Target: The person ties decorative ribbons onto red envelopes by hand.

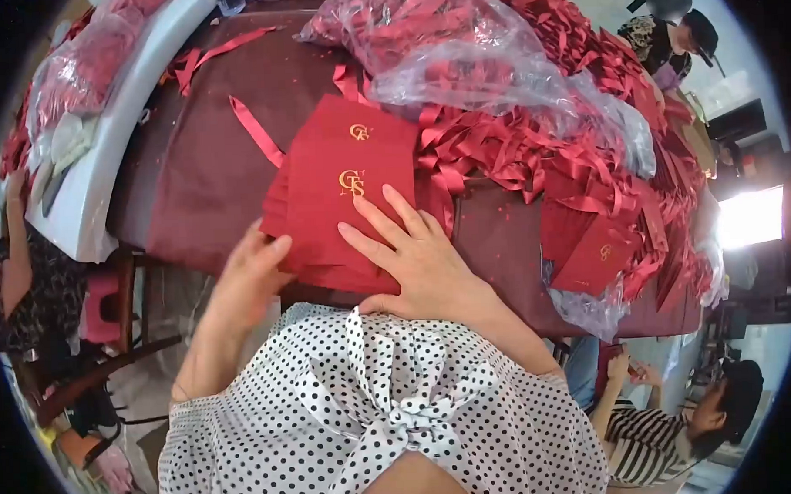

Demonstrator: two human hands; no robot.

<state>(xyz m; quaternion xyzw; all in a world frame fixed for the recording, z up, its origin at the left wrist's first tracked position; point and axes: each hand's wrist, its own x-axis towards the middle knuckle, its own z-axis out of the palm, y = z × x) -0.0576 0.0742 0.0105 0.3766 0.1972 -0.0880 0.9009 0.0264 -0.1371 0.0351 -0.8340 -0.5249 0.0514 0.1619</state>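
Observation:
A stack of flat red pouches [314,163] with gold lettering lies fanned in front of me, at the table edge by my body. My right hand [418,259] rests on the top pouches, palm down and fingers spread. At the stack's lower left edge is my left hand [248,274], slightly blurred. Its thumb and forefinger are apart beside the pouch edges; the other fingers are partly hidden. Red ribbons [256,130] stick out from behind the stack.
Clear plastic wrap [459,66] covers a large heap of red ribbons [488,148] at the back and right. More red pouches [596,253] lie right on the dark red tablecloth [202,184]. A person in stripes [650,434] sits at lower right; others are at the edges.

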